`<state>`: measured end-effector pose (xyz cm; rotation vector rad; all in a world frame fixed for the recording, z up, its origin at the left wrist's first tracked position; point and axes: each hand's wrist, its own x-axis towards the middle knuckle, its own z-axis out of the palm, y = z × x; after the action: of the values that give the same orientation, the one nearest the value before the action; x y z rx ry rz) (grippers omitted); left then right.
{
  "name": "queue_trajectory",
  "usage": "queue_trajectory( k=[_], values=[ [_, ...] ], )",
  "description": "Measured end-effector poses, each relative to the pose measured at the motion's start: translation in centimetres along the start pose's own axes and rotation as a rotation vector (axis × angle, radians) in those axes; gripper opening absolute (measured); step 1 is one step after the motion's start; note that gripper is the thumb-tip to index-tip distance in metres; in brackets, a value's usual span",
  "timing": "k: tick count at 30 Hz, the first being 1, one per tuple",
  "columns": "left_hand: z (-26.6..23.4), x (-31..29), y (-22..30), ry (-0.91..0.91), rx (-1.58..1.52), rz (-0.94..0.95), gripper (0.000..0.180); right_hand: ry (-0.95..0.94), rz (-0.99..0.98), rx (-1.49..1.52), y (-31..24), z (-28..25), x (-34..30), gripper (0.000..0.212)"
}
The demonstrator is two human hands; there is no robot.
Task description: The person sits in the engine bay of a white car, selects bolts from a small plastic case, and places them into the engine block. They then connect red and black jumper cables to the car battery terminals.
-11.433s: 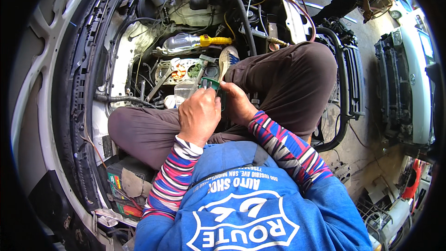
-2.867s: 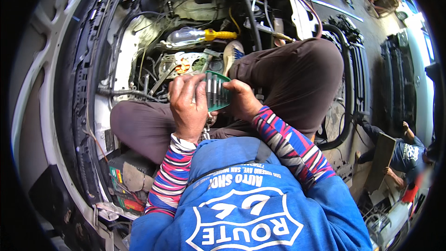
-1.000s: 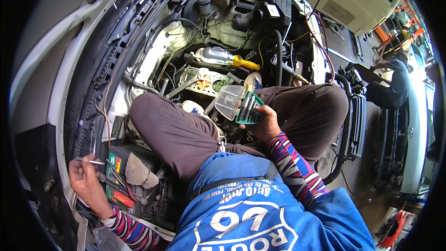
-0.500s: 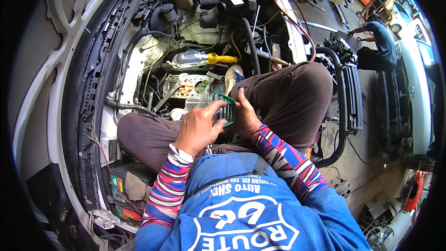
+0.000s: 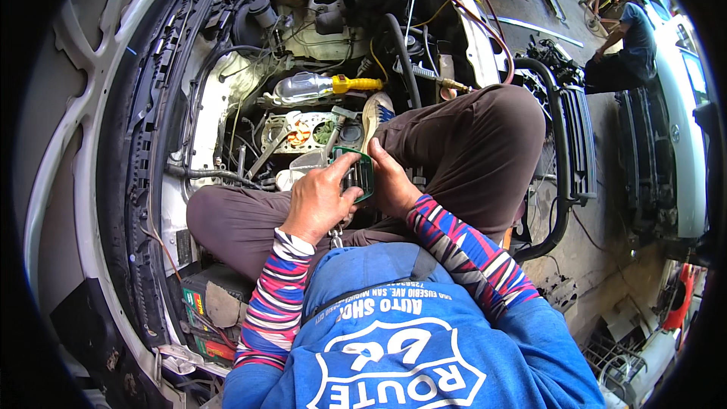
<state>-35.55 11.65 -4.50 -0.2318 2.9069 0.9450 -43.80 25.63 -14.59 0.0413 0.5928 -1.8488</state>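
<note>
In front of my lap is a small green-rimmed case [image 5: 366,174] with dark metal pieces in rows, perhaps bits or sockets. My right hand [image 5: 392,188] is closed around its right side, thumb pointing up. From the left, my left hand [image 5: 316,201] reaches onto the case, index finger and thumb curled at its face and edge. Whether a single piece is pinched there is hidden. Just beyond my left hand lies a clear plastic container [image 5: 307,160]. Farther off, an open engine block [image 5: 276,132] has orange and green cloth in its bores.
I sit inside an engine bay. A caged work light [image 5: 303,88] with a yellow handle lies beyond the block. A battery [image 5: 212,303] is at the lower left, a black tube bar [image 5: 562,159] at the right. Another person [image 5: 628,45] sits by a white car.
The case and both hands sit slightly farther left in view, with the whole scene shifted a little. My grip looks much the same. The other person has drawn their arms in.
</note>
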Motion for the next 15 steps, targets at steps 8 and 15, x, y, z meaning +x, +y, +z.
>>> queue_trajectory(
  k=[8,15],
  values=[
    [-0.01,-0.02,-0.17,0.006,-0.047,-0.001,0.061,-0.003,-0.005,-0.049,0.19,-0.25,0.10,0.074],
    [0.10,0.14,-0.41,-0.028,-0.101,-0.116,0.041,-0.007,0.032,-0.083,0.40,-0.40,-0.01,0.078]
  ],
)
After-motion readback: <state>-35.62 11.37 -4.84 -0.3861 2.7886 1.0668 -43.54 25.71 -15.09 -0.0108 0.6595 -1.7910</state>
